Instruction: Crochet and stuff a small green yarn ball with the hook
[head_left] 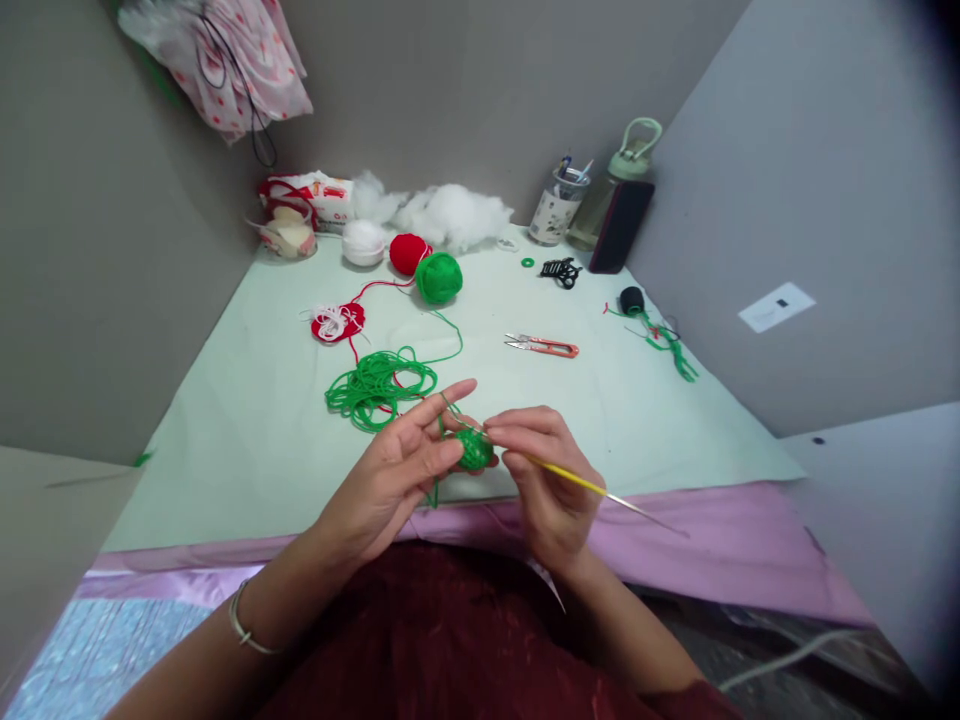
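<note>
Between thumb and fingers, my left hand (401, 460) holds a small green crochet piece (474, 449). Green yarn loops over its raised index finger. My right hand (551, 475) grips a crochet hook (574, 477) with a yellow handle and thin metal ends; its tip is at the top edge of the green piece. A loose heap of green yarn (379, 385) lies on the table just beyond my left hand. One strand runs back from the heap toward the green yarn ball (439, 278).
Orange-handled thread snips (544, 346) lie beyond my right hand. A red yarn ball (409, 254), white yarn ball (364, 243) and white stuffing (457, 215) sit at the back. At right back stand a pen cup (556, 210), phone (622, 227) and bottle (592, 205).
</note>
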